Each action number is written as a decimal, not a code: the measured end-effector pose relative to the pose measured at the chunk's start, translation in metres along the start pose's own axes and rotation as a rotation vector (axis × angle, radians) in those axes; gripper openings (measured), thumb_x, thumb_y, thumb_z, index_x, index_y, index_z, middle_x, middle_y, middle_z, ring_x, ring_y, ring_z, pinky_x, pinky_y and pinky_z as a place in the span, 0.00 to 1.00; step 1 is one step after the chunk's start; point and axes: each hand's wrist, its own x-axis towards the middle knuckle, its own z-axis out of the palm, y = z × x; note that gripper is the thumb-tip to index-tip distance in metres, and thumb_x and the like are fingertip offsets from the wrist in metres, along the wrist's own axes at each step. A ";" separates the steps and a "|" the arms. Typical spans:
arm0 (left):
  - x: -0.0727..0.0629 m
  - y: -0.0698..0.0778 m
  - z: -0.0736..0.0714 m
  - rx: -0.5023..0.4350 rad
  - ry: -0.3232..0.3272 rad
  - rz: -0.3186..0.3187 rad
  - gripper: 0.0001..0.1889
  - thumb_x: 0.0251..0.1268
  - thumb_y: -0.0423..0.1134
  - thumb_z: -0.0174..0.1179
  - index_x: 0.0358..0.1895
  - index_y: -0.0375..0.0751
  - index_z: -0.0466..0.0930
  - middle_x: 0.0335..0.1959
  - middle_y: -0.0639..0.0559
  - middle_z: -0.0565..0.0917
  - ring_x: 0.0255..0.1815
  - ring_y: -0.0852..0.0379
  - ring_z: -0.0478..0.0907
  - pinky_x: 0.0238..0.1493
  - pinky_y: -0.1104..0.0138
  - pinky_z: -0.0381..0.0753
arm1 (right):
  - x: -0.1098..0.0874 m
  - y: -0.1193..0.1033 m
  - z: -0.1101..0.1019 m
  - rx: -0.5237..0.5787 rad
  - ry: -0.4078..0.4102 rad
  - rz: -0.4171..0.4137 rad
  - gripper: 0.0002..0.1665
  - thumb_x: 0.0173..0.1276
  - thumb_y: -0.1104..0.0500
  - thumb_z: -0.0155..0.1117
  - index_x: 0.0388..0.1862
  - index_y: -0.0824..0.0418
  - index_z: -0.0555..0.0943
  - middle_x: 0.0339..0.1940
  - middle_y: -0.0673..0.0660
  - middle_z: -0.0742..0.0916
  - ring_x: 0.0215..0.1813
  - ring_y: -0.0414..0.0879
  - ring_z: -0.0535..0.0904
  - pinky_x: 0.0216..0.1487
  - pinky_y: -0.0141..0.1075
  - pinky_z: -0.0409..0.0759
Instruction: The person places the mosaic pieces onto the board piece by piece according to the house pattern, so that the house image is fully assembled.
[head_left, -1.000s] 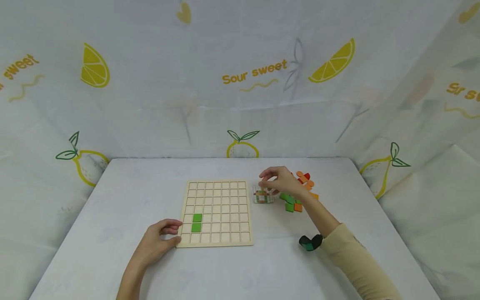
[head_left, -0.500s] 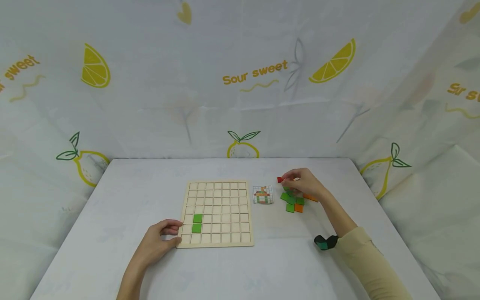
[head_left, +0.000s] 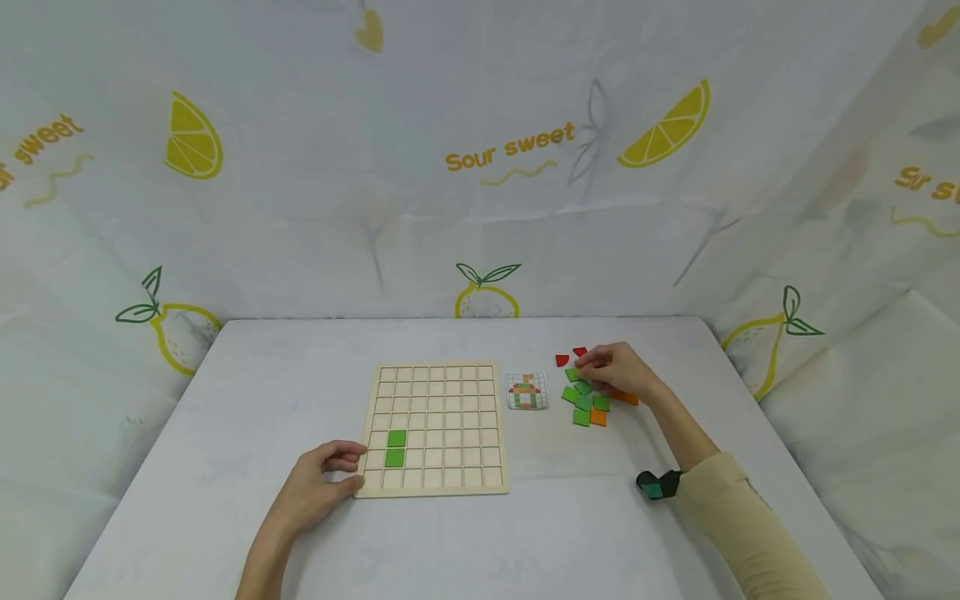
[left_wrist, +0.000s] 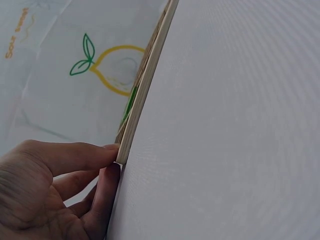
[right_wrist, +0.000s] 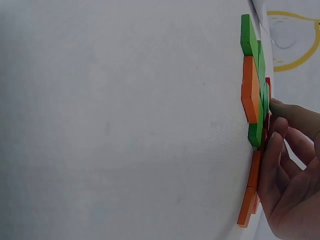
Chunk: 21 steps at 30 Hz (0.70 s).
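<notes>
Lemon-printed cloth (head_left: 300, 242) backs the white table (head_left: 562, 533), my head feed showing the left hand (head_left: 310, 492) relaxed against the gridded board (head_left: 450, 400), my left-wrist feed its straight wooden edge (left_wrist: 142, 90), my right-wrist feed the right hand (right_wrist: 295, 192), grip unclear, at smooth tiles (right_wrist: 250, 90) right of the board, probably picking, needing a clean pinch.

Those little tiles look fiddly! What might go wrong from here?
The right hand is in among loose tiles lying close together, so its fingers might nudge neighbours or pick up the wrong piece.

The left hand touches the board only at its left edge, so a push elsewhere could turn it.

The picture card lies between board and tiles, where a passing hand might brush it aside.
</notes>
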 end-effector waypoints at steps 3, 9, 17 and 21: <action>0.000 0.000 0.000 0.002 0.004 0.002 0.23 0.60 0.28 0.74 0.61 0.37 0.86 0.52 0.46 0.89 0.53 0.57 0.85 0.54 0.74 0.81 | 0.001 0.001 -0.001 -0.010 -0.005 0.002 0.18 0.78 0.61 0.69 0.60 0.71 0.86 0.44 0.66 0.88 0.33 0.47 0.79 0.32 0.28 0.84; -0.001 0.001 0.000 0.010 0.007 0.002 0.23 0.60 0.29 0.74 0.61 0.38 0.86 0.53 0.47 0.90 0.53 0.58 0.85 0.55 0.74 0.81 | 0.002 0.001 -0.002 -0.008 -0.031 0.018 0.19 0.77 0.61 0.70 0.61 0.70 0.85 0.42 0.63 0.86 0.32 0.46 0.77 0.31 0.28 0.82; 0.000 -0.003 -0.003 -0.004 -0.008 0.009 0.24 0.60 0.31 0.76 0.61 0.40 0.87 0.53 0.49 0.91 0.52 0.61 0.86 0.55 0.75 0.81 | 0.002 0.002 -0.001 0.016 -0.048 0.007 0.23 0.74 0.60 0.75 0.61 0.73 0.84 0.38 0.58 0.82 0.29 0.45 0.74 0.28 0.29 0.76; 0.000 -0.005 -0.005 -0.016 -0.017 0.006 0.25 0.60 0.32 0.78 0.62 0.40 0.87 0.55 0.49 0.91 0.52 0.62 0.86 0.54 0.75 0.80 | 0.004 0.003 0.000 0.007 -0.038 -0.001 0.24 0.74 0.59 0.75 0.60 0.74 0.84 0.35 0.57 0.81 0.29 0.45 0.74 0.28 0.29 0.76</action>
